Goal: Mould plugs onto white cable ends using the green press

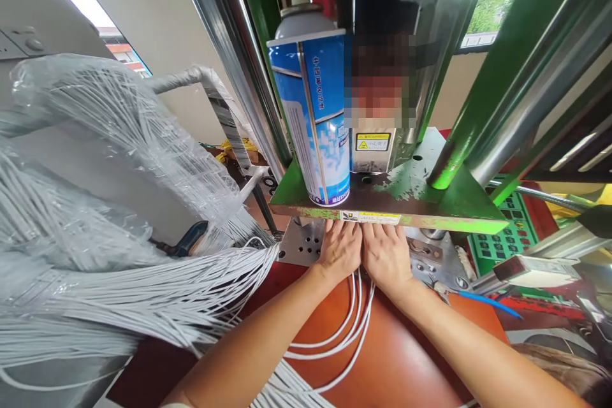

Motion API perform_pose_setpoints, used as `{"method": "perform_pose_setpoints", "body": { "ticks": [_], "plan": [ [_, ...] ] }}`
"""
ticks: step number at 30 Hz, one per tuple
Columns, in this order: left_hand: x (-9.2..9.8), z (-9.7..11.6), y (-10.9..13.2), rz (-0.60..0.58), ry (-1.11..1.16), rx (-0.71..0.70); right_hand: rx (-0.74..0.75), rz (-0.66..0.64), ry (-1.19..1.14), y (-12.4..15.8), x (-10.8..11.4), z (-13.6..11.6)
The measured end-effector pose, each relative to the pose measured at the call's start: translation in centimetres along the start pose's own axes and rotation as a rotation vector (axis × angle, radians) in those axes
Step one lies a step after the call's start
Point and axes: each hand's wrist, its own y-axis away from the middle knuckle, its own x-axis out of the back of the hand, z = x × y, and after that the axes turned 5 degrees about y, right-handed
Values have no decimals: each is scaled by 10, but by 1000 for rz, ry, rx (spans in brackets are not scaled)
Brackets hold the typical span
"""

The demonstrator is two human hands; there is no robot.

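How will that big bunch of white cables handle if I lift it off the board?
The white cables will probably feel floppy as a bunch: the strands fan out and droop over the reddish-brown board. The loops below the left hand keep open curves, so each strand likely has some spring. The smooth sheathing looks slippery, so strands may slide apart.

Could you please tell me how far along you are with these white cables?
Nothing clearly looks finished. In hand: your left hand and right hand sit together below the green press plate, with loops of white cable running toward them. Remaining: the large white cable bundle, partly plastic-wrapped, lies beside the press; how many are done, I cannot tell.
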Motion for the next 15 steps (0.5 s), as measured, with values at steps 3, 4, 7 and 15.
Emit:
{"method": "perform_pose_setpoints", "body": {
  "ticks": [3,4,7,15],
  "plan": [
    [-4,1,-2,12,-1,-6,-6,31,-10,-1,-4,-1],
    [-3,2,-4,9,13,-2,-3,41,-15,-2,-3,-1],
    [13,4,-11,-11,117,15,-3,69,-37,-4,10,3],
    [139,-17,130,-183,393,-13,88,74,-164,164,51,44]
  ]
}}
